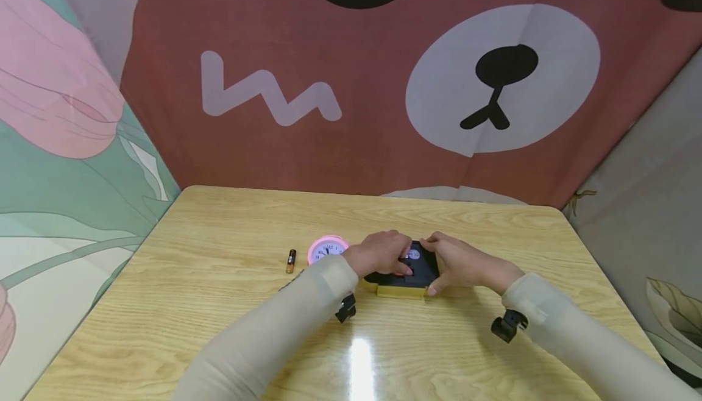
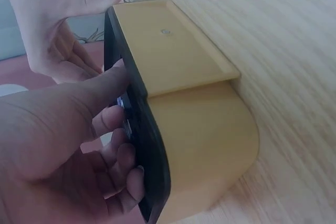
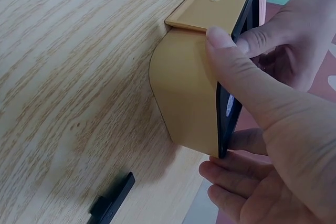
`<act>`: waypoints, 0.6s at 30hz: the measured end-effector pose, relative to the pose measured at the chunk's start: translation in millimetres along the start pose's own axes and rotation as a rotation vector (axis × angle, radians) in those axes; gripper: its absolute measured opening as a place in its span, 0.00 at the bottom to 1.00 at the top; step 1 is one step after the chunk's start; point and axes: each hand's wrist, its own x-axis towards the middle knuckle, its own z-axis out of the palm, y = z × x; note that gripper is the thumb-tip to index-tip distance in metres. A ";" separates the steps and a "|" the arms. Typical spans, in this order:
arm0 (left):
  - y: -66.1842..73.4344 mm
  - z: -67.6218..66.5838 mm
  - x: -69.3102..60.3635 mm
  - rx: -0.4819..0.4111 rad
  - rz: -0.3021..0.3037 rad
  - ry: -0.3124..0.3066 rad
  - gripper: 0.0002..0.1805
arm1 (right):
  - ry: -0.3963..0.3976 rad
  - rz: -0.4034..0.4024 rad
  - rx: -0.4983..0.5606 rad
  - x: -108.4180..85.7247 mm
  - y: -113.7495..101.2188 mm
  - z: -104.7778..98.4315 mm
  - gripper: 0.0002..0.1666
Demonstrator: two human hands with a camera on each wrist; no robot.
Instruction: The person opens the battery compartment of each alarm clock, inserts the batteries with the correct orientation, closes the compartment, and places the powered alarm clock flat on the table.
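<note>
In the head view, a yellow box-shaped device (image 1: 401,292) with a black back (image 1: 425,276) lies back up on the table. My right hand (image 1: 466,262) grips its right side, the thumb on the yellow wall (image 3: 189,85) and the fingers at the far edge. Over the black back is my left hand (image 1: 384,251); its thumb (image 2: 113,80) presses there and the other fingers are curled against it. Whether those fingers pinch anything is hidden. Just left of the device lies a round pink clock (image 1: 327,248), partly covered by the left forearm. A battery (image 1: 291,261) is further left.
The wooden table (image 1: 219,303) reaches up to a brown curtain (image 1: 263,157) printed with a bear face. A small black piece (image 3: 113,200) lies on the table in the right wrist view. Black wrist cameras (image 1: 509,326) hang under both sleeves.
</note>
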 end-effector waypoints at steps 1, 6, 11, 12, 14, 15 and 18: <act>-0.5 -0.3 -0.5 -0.003 0.004 0.000 0.19 | 0.000 0.001 0.000 0.3 0.0 -0.1 0.65; -2.1 0.4 -2.4 0.000 0.022 0.012 0.19 | -0.003 0.003 -0.002 0.8 0.2 -0.1 0.65; -0.4 -4.4 -7.4 0.007 0.014 0.016 0.17 | -0.006 0.007 0.000 0.7 -0.2 -0.3 0.66; -0.2 -5.6 -8.5 0.004 0.010 0.017 0.16 | -0.007 0.008 0.001 0.7 -0.2 -0.4 0.66; -0.3 -8.2 -10.8 -0.005 0.001 0.017 0.16 | -0.009 0.009 -0.001 0.9 -0.3 -0.3 0.66; -0.6 -9.2 -11.8 -0.010 -0.002 0.020 0.16 | -0.009 0.010 -0.001 1.0 -0.4 -0.3 0.66; -2.3 -11.6 -14.7 -0.024 -0.003 0.028 0.16 | -0.011 0.012 -0.005 1.3 -0.6 -0.2 0.66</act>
